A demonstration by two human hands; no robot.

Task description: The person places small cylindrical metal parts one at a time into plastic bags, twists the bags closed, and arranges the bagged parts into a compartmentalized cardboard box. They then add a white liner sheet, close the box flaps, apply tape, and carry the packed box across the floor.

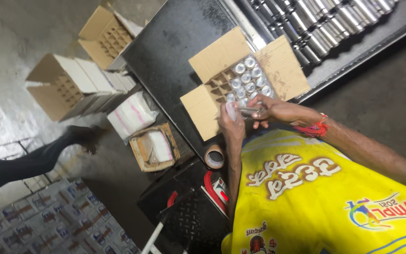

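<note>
Yellow shirt fabric (316, 197) filled the near foreground, and both forearms reached out from it to the open cardboard carton (212, 106) on the dark metal table (170, 42). Left hand (232, 123) was curled shut around a small pale, rounded item, its kind too blurred to tell, just at the carton's near edge. Right hand (272, 110) pinched a slim silvery tube (249, 111) between thumb and fingertips, holding it level so that it pointed toward the left hand, close to touching. A red thread band (316, 128) circled the right wrist. Just beyond the fingers, shiny capped cans (250, 80) stood in the carton's divider cells, some cells unfilled. More metal cylinders (325, 21) lay in rows on a tray farther back. A tape roll (215, 156) sat below the left wrist. Empty divider cartons (71, 84) and white wrapped packs (131, 115) stood to the left
</note>
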